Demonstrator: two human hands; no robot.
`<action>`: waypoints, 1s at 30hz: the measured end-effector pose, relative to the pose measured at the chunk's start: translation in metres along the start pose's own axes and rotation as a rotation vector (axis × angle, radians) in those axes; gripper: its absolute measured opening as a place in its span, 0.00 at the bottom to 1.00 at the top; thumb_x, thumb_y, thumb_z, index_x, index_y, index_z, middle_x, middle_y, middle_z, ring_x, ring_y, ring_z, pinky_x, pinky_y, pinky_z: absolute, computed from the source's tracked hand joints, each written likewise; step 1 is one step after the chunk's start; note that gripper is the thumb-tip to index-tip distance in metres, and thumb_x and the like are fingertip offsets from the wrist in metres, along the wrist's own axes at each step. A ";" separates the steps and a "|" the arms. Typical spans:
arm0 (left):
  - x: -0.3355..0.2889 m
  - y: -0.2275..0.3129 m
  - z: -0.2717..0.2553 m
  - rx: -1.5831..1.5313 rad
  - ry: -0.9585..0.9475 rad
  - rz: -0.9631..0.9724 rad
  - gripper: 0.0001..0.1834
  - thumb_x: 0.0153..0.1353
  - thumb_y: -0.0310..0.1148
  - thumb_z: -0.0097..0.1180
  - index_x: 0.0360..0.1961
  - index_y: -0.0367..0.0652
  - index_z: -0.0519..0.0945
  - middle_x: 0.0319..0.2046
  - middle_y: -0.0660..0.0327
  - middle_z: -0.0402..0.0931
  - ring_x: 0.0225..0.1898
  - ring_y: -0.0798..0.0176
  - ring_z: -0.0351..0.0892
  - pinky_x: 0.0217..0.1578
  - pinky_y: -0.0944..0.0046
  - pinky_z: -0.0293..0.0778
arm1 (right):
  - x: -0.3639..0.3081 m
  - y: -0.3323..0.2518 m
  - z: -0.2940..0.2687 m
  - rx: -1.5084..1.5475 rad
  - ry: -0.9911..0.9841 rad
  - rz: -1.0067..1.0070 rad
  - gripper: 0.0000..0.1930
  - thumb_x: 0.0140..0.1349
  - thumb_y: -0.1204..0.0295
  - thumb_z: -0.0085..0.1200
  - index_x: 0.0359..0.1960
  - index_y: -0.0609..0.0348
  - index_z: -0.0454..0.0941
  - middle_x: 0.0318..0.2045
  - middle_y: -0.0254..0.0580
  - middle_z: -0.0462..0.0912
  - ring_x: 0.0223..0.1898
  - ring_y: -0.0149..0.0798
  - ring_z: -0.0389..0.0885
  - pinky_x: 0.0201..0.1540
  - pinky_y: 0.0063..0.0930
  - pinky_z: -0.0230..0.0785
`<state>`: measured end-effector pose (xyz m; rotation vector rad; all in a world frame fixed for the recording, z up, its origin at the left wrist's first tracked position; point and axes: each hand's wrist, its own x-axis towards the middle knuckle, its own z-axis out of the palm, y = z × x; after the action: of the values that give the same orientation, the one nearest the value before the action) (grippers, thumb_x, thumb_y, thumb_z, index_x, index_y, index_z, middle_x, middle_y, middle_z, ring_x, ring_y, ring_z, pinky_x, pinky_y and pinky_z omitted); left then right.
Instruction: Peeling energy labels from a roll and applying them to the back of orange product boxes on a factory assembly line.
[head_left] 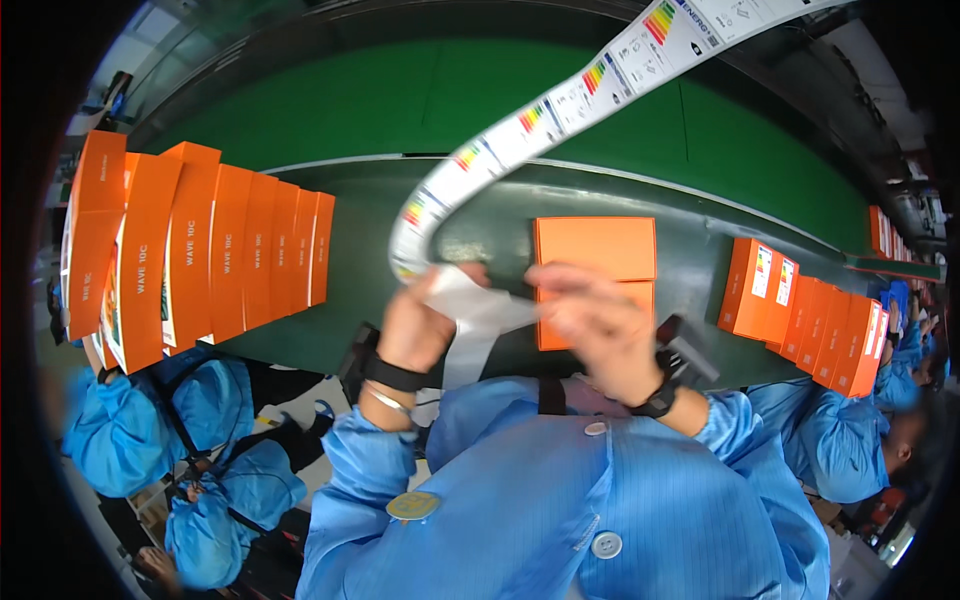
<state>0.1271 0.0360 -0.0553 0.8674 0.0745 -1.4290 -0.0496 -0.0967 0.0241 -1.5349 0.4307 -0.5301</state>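
A long white strip of energy labels [560,118] with coloured bars curves down from the upper right to my left hand. My left hand [412,325] is closed on it, and pale backing paper [470,352] hangs below the grip. My right hand [605,330] is beside it, palm inward, its fingers smeared by motion. The fingertips are by the right end of the pale paper; whether they pinch it I cannot tell. Partly behind my right hand lies an orange box [596,248] on the dark green worktop [370,200].
Several orange boxes [230,255] stand in a row at the left. More orange boxes [752,290], some with labels, stand at the right. A green belt [330,105] runs along the far side. Other people in blue work clothes [120,425] sit at both sides.
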 end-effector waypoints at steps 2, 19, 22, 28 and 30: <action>0.001 0.019 -0.019 0.049 0.190 0.163 0.24 0.63 0.40 0.42 0.51 0.29 0.67 0.49 0.48 0.71 0.51 0.53 0.71 0.54 0.56 0.64 | 0.021 0.003 -0.026 0.400 0.122 -0.028 0.07 0.61 0.73 0.48 0.39 0.61 0.70 0.45 0.50 0.75 0.49 0.40 0.73 0.50 0.34 0.66; 0.026 -0.091 0.013 0.514 0.061 0.105 0.24 0.66 0.39 0.39 0.56 0.32 0.66 0.58 0.55 0.64 0.54 0.64 0.67 0.52 0.68 0.63 | 0.076 0.126 -0.080 -0.780 -0.734 0.202 0.33 0.56 0.81 0.42 0.63 0.40 0.52 0.49 0.50 0.73 0.44 0.51 0.74 0.42 0.39 0.68; 0.033 -0.096 0.006 0.585 0.050 0.086 0.24 0.66 0.40 0.37 0.53 0.31 0.68 0.61 0.55 0.58 0.56 0.63 0.64 0.54 0.67 0.60 | 0.080 0.125 -0.080 -0.752 -0.766 0.238 0.32 0.58 0.79 0.42 0.64 0.38 0.50 0.52 0.50 0.71 0.48 0.52 0.73 0.46 0.40 0.67; 0.040 -0.102 0.002 0.856 0.031 0.179 0.25 0.66 0.43 0.36 0.52 0.31 0.70 0.61 0.53 0.57 0.57 0.56 0.63 0.56 0.63 0.58 | 0.086 0.125 -0.080 -0.719 -0.789 0.293 0.32 0.59 0.78 0.43 0.64 0.36 0.49 0.51 0.50 0.72 0.48 0.52 0.72 0.45 0.41 0.67; 0.041 -0.103 0.002 0.920 0.032 0.207 0.25 0.66 0.43 0.36 0.51 0.32 0.70 0.60 0.53 0.59 0.57 0.55 0.63 0.56 0.62 0.58 | 0.086 0.126 -0.081 -0.709 -0.792 0.321 0.32 0.59 0.78 0.43 0.64 0.36 0.49 0.51 0.51 0.72 0.48 0.53 0.72 0.46 0.41 0.67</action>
<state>0.0441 0.0111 -0.1245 1.5858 -0.6791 -1.2315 -0.0189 -0.2165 -0.0963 -2.1354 0.2334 0.5506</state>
